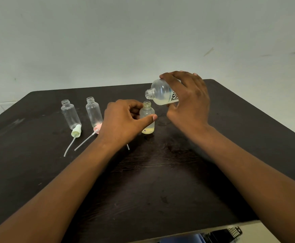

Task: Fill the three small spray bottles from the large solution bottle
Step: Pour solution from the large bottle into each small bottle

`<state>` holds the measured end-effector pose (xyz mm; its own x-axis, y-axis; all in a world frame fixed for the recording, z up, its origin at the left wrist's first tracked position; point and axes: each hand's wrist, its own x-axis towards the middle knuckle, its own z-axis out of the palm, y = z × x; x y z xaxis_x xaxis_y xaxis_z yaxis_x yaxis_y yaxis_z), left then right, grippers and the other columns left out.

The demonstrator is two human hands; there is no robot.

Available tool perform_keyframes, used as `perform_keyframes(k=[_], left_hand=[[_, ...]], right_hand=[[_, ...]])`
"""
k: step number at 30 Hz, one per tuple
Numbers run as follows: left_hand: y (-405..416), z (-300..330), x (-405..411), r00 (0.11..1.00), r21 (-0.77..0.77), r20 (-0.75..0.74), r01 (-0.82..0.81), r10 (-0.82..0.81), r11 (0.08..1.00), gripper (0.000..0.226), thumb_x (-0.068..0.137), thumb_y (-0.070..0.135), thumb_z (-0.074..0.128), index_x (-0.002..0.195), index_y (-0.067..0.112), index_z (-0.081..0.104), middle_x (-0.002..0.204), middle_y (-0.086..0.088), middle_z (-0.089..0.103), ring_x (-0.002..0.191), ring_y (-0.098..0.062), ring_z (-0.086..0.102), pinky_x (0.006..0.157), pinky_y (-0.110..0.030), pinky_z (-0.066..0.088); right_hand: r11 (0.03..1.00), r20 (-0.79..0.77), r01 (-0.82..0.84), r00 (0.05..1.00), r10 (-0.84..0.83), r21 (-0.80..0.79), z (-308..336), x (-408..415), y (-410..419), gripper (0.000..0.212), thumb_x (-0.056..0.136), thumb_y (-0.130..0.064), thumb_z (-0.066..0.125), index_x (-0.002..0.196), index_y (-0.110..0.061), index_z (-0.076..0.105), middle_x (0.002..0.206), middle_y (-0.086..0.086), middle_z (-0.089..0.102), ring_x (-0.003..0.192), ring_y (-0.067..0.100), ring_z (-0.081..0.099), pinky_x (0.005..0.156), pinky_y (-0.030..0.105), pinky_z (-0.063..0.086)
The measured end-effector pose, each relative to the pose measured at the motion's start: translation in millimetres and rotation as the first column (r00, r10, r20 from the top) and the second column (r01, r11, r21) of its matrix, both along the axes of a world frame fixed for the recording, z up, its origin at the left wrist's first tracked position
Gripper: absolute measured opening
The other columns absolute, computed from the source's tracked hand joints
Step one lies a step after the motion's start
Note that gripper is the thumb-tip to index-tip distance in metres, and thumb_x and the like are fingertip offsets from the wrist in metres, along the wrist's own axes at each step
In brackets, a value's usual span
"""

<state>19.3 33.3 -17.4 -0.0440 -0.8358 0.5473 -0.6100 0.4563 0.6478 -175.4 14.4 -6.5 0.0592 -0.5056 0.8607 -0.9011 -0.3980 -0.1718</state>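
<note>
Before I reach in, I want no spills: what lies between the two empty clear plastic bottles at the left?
Head view: only bare dark wooden table between the far-left clear plastic bottle and its clear neighbour.

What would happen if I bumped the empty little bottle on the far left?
The far-left bottle would probably tip easily: it stands tall and narrow and looks empty, so likely light. Once down, its round body would probably roll across the smooth table.
</note>
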Motion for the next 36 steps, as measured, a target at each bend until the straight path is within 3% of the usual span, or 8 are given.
perform_keyframes(k=[5,9,12,17,24,31,36], left_hand=[[-2.9,-1.9,-0.1,1.0,-0.005,0.003,-0.018,0.018,1.0,0.045,0.075,0.052,0.09,0.11,0.023,0.083,0.084,0.019,0.077,0.077,0.006,0.073,0.08,-0.026,0.065],[-4.2,-3.7,-0.5,1.0,-0.006,0.009,-0.015,0.016,1.0,0.046,0.074,0.052,0.091,0.109,0.023,0.083,0.082,0.021,0.075,0.076,0.005,0.073,0.079,-0.03,0.066],[-5.1,-5.2,-1.8,1.0,-0.009,0.023,-0.009,0.01,1.0,0.049,0.074,0.052,0.091,0.111,0.022,0.082,0.083,0.02,0.074,0.078,0.002,0.073,0.08,-0.033,0.066],[-10.0,-7.4,-3.8,0.999,-0.017,0.018,-0.037,0.037,0.999,0.05,0.073,0.052,0.091,0.112,0.022,0.082,0.079,0.023,0.07,0.077,0.006,0.072,0.081,-0.032,0.066],[-11.8,-9.2,-8.5,0.997,-0.029,0.021,-0.076,0.077,0.997,0.043,0.077,0.055,0.088,0.109,0.027,0.083,0.087,0.016,0.079,0.077,0.002,0.073,0.081,-0.036,0.065],[-9.7,-8.4,-10.0,0.992,-0.03,0.053,-0.109,0.11,0.994,0.051,0.075,0.055,0.089,0.114,0.022,0.081,0.077,0.026,0.064,0.078,0.005,0.069,0.082,-0.034,0.065],[-8.2,-5.9,-7.8,0.992,-0.036,0.054,-0.109,0.111,0.993,0.067,0.071,0.061,0.088,0.123,0.019,0.078,0.099,0.008,0.081,0.082,0.006,0.07,0.086,-0.031,0.065]], right_hand=[[1.0,0.016,0.027,0.999,-0.028,0.013,2.9,2.7,2.6,0.075,0.066,-0.012,0.075,0.138,-0.028,0.063,0.13,-0.003,0.067,0.123,0.025,0.061,0.107,0.043,0.044],[0.999,0.062,0.039,0.997,-0.041,0.03,3.8,1.7,1.7,0.075,0.071,-0.037,0.086,0.14,-0.026,0.06,0.124,-0.002,0.067,0.114,0.024,0.062,0.095,0.043,0.048],[0.999,0.123,0.022,0.992,-0.028,0.043,3.6,2.5,2.6,0.077,0.073,-0.051,0.086,0.138,-0.021,0.059,0.116,-0.001,0.068,0.106,0.024,0.064,0.087,0.043,0.052],[0.995,0.246,-0.027,0.969,0.002,0.096,7.8,2.5,4.8,0.072,0.079,-0.063,0.079,0.133,-0.02,0.059,0.115,-0.006,0.068,0.105,0.016,0.065,0.087,0.04,0.056],[0.997,0.345,-0.065,0.937,0.05,0.032,10.0,7.6,10.2,0.06,0.079,-0.062,0.079,0.119,-0.021,0.064,0.105,-0.01,0.071,0.093,0.013,0.069,0.076,0.039,0.059],[0.997,0.345,-0.078,0.936,0.072,0.004,8.6,8.5,9.0,0.059,0.077,-0.062,0.081,0.117,-0.022,0.064,0.102,-0.011,0.071,0.089,0.011,0.069,0.072,0.035,0.059],[0.995,0.361,-0.095,0.928,0.086,0.008,8.0,8.3,8.2,0.062,0.077,-0.064,0.08,0.119,-0.023,0.064,0.1,-0.01,0.071,0.087,0.011,0.07,0.074,0.037,0.06]])
